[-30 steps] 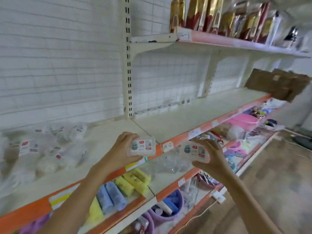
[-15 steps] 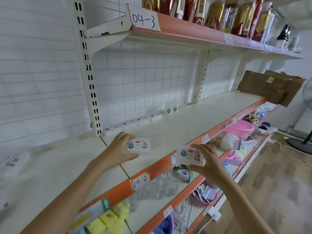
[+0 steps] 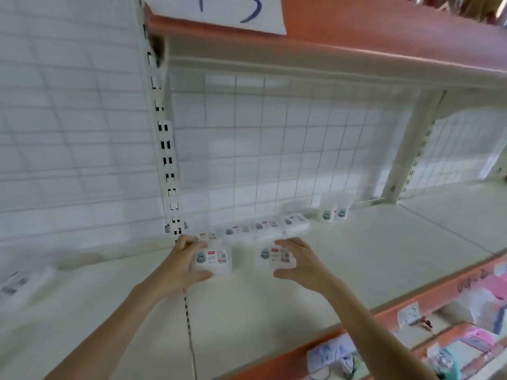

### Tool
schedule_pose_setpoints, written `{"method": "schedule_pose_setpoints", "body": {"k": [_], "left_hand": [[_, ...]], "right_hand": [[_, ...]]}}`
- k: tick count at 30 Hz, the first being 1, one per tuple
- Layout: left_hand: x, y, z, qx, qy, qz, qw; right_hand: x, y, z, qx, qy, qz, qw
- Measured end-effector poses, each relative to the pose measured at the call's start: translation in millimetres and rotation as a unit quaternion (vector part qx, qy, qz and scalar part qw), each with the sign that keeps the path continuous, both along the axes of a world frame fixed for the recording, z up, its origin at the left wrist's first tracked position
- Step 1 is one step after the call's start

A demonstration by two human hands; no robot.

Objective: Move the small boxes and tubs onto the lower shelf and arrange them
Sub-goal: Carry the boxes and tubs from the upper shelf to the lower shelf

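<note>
holding a small white tub [image 3: 212, 260] in my left hand [image 3: 182, 266], fingers curled round its left side, while my right hand [image 3: 300, 263] grips a second tub [image 3: 275, 257] from its right. both tubs sit low over the white shelf [image 3: 356, 270], well apart from each other, in front of a row of tubs [image 3: 263, 227] lying along the wire back panel [image 3: 274, 146]. blur hides whether they touch the shelf.
</note>
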State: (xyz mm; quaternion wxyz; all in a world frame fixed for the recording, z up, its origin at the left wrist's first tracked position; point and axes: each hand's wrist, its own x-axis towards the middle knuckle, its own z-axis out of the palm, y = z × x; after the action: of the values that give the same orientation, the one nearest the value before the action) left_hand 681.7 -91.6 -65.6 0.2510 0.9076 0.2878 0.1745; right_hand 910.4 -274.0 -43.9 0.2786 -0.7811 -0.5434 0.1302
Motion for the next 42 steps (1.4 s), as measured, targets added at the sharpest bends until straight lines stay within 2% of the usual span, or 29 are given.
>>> {"method": "schedule_pose_setpoints", "body": {"k": [4,7,12,20,26,33,36,39,42], "left_hand": [[-12.2,-4.3,-2.0,-0.039,-0.005,0.056,0.998],[-13.0,-8.5,-3.9,-0.068,-0.034,0.101,0.992],[-5.8,-18.0,-10.9,-0.047,-0.075,0.195,0.977],[14.7,-39.8,-15.5,-0.053,-0.135,0.281,0.949],[14.6,-40.0,-16.5,-0.059,-0.135,0.282,0.948],[5.8,-49.7,4.0,-0.1,-0.096,0.246,0.959],[-11.1,-63.7,16.3,-0.042,-0.059,0.245,0.967],[-35.2,-88.8,28.3,0.07,-0.031,0.224,0.971],[-57.2,-122.2,33.2,0.172,-0.01,0.214,0.961]], "right_hand": [[4.0,48.6,-10.0,-0.032,0.012,0.091,0.995],[4.7,66.0,-18.1,-0.014,0.028,0.135,0.99],[15.7,76.4,-30.7,0.061,0.038,0.173,0.982],[23.3,82.5,-42.1,0.097,0.037,0.192,0.976],[21.4,79.9,-39.1,0.093,0.019,0.186,0.978],[13.6,55.7,-17.0,0.027,0.011,0.155,0.987],[15.4,31.2,-8.5,0.064,-0.057,0.137,0.987],[12.1,-4.5,0.9,0.132,-0.123,0.127,0.975],[1.5,-45.8,1.7,0.167,-0.164,0.107,0.966]]}}
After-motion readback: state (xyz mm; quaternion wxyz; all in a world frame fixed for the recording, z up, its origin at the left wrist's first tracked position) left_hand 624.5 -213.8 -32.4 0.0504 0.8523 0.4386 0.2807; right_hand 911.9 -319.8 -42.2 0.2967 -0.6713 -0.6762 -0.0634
